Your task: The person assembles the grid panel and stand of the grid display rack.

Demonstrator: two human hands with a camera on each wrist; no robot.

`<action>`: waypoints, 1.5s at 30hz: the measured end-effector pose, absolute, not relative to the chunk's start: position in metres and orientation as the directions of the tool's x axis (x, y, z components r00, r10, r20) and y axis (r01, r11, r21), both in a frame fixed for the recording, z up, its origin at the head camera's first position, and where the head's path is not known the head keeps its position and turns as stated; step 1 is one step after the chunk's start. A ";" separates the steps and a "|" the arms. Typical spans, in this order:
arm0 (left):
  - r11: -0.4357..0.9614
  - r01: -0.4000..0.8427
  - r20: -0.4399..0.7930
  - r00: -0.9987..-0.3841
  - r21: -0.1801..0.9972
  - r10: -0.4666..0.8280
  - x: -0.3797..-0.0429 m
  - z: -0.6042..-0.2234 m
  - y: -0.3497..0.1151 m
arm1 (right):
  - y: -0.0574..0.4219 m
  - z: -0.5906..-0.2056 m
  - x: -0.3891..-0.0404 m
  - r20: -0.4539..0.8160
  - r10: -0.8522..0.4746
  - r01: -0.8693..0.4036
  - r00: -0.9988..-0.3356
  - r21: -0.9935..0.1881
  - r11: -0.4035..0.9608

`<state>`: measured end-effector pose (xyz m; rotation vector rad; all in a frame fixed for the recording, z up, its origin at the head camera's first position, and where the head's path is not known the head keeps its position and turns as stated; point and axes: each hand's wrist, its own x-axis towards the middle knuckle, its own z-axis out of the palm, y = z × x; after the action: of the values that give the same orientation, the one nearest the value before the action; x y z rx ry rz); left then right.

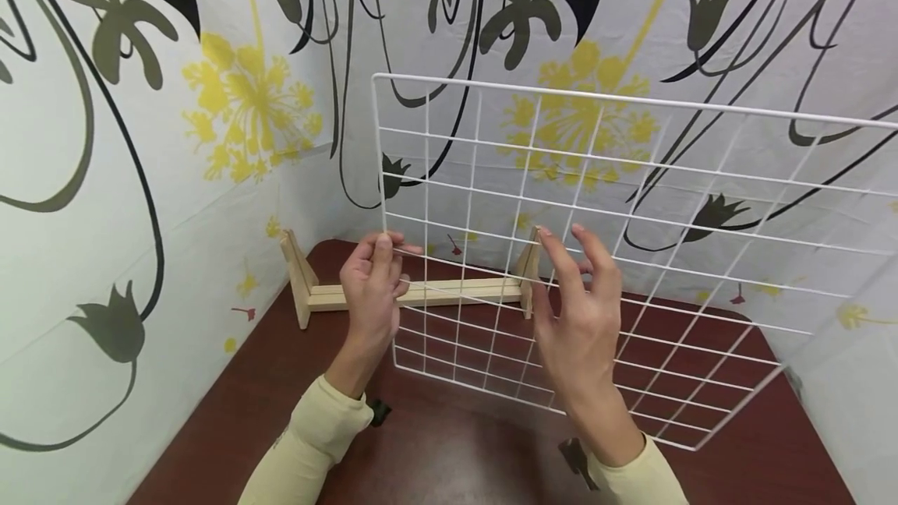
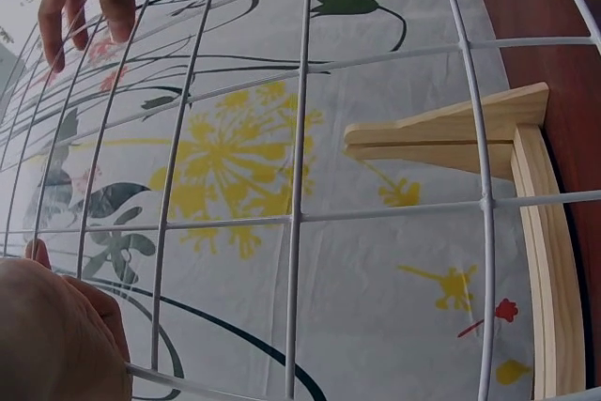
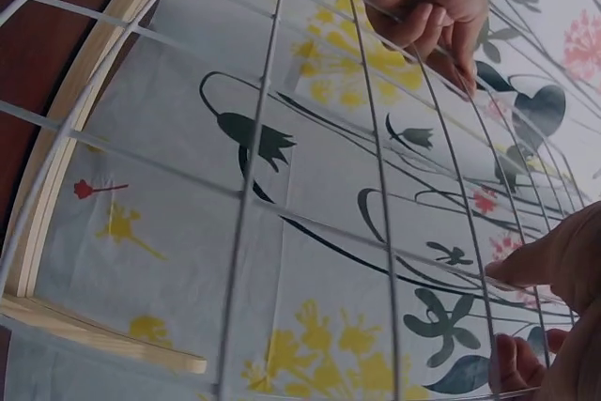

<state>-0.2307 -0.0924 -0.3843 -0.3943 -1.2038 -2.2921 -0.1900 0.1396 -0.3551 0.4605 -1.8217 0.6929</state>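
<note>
A white wire grid panel (image 1: 505, 240) stands tilted above the table, in front of a wooden stand. My left hand (image 1: 372, 287) pinches the wire at the panel's left edge between thumb and fingers; the left wrist view shows this hand (image 2: 66, 326) at the lower left. My right hand (image 1: 582, 318) is at the middle of the panel, thumb and fingers spread apart and lightly bent against the wires. In the right wrist view its thumb and fingertips (image 3: 526, 269) lie close to the wires; firm contact is hard to tell. Behind the grid, the wooden stand (image 1: 421, 294) has two upright ends joined by a long rail.
The dark red table (image 1: 449, 443) lies below, with white patterned fabric (image 1: 231, 115) hanging behind and at the sides. Dark straps (image 1: 577, 462) show by the sleeve cuffs. The panel spreads across the right part of the head view and past its edge.
</note>
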 end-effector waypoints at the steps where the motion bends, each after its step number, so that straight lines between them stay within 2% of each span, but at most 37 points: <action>1: -0.462 0.571 0.481 -0.821 0.679 -0.308 -0.230 -0.385 -0.092 | 0.140 -0.356 -0.190 0.937 0.025 -0.607 -0.349 -0.246 0.756; 9: -0.393 0.632 0.548 -0.775 0.668 -0.314 -0.226 -0.393 -0.090 | 0.144 -0.361 -0.194 0.928 0.060 -0.607 -0.367 -0.288 0.740; 16: -0.359 0.638 0.579 -0.769 0.681 -0.269 -0.224 -0.401 -0.092 | 0.148 -0.368 -0.199 0.922 0.037 -0.624 -0.385 -0.290 0.726; 24: -0.050 0.678 0.652 -0.722 0.733 -0.230 -0.224 -0.407 -0.102 | 0.150 -0.373 -0.201 0.917 0.021 -0.632 -0.399 -0.292 0.718; 31: 0.037 0.678 0.671 -0.716 0.734 -0.195 -0.225 -0.410 -0.117 | 0.153 -0.374 -0.201 0.919 0.028 -0.631 -0.392 -0.291 0.719; 39: 0.191 0.644 0.670 -0.691 0.741 -0.271 -0.234 -0.417 -0.146 | 0.160 -0.374 -0.201 0.922 0.023 -0.626 -0.386 -0.281 0.727; 40: 0.227 0.636 0.674 -0.679 0.738 -0.291 -0.236 -0.418 -0.151 | 0.161 -0.374 -0.201 0.922 0.023 -0.628 -0.386 -0.280 0.726; 42: 0.306 0.642 0.710 -0.616 0.703 -0.340 -0.236 -0.413 -0.160 | 0.161 -0.375 -0.201 0.922 0.021 -0.630 -0.387 -0.281 0.724; 45: 0.472 0.619 0.778 -0.466 0.627 -0.421 -0.242 -0.411 -0.179 | 0.161 -0.374 -0.200 0.924 0.013 -0.635 -0.383 -0.274 0.722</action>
<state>-0.2419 -0.1788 -0.4106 -0.1728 -1.6576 -1.2240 -0.2002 0.1609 -0.3740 0.4842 -1.8485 0.7517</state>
